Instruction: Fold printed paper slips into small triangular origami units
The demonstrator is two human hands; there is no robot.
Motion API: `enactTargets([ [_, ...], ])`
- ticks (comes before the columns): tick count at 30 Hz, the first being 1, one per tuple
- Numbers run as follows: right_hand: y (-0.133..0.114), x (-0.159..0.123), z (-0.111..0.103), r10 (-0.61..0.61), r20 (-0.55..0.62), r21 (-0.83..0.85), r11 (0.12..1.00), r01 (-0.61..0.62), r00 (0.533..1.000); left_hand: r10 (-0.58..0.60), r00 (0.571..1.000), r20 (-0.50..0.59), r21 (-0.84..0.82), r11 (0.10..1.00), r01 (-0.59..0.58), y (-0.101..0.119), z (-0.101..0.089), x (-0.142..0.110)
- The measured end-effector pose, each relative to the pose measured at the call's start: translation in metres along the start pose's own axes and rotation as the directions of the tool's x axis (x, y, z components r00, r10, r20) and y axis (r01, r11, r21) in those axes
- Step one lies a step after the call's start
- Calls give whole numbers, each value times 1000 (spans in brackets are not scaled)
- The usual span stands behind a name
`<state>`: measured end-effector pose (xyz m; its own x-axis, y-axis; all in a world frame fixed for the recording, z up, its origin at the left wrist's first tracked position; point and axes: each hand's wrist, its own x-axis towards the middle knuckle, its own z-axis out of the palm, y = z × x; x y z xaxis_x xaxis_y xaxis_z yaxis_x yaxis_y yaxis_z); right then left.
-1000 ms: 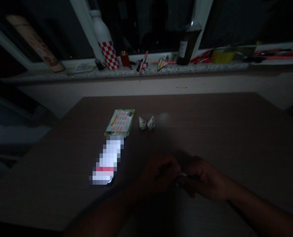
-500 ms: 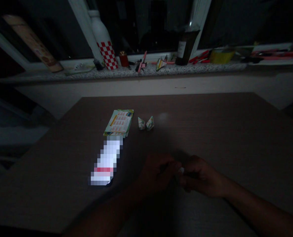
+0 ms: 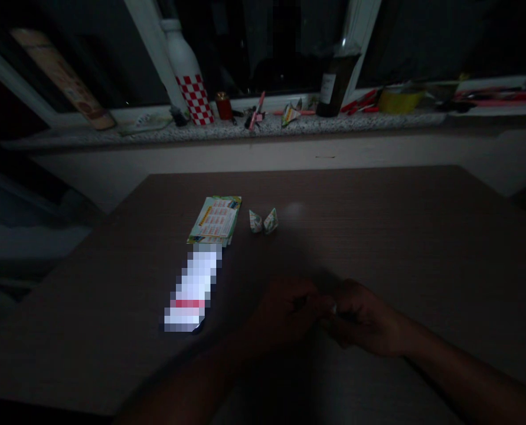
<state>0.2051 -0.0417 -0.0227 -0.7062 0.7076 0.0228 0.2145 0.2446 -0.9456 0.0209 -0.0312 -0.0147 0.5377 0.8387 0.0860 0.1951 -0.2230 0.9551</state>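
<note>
The room is very dark. My left hand (image 3: 284, 316) and my right hand (image 3: 362, 319) meet low over the wooden table (image 3: 399, 224), fingers curled and pinched together on a small pale piece of paper (image 3: 332, 307) that barely shows between them. Farther off on the table lie two small folded paper shapes (image 3: 263, 221) side by side. A stack of printed sheets (image 3: 215, 220) lies left of them. A lit phone (image 3: 192, 287) with a blurred screen lies left of my hands.
A stone window sill (image 3: 227, 128) runs behind the table. It carries a white bottle with red checks (image 3: 188, 74), a dark bottle (image 3: 336, 82), a small red jar (image 3: 223, 105), pens, a folded paper shape (image 3: 290, 113) and a yellow roll (image 3: 399, 100).
My hands stay in the same spot and work the small paper between the fingers; less of the pale paper shows now. Nothing else on the table has moved.
</note>
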Motion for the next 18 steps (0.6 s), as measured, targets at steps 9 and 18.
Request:
enactTargets([
  [9,-4,2,-3,-8,4,23,1000,8,1000,-20,1000,1,-29,999,20,4,-1,1],
  [18,-3,4,-4,-224,-365,-229,962,146,904,-65,994,-89,-100,993,56,-3,-3,0],
])
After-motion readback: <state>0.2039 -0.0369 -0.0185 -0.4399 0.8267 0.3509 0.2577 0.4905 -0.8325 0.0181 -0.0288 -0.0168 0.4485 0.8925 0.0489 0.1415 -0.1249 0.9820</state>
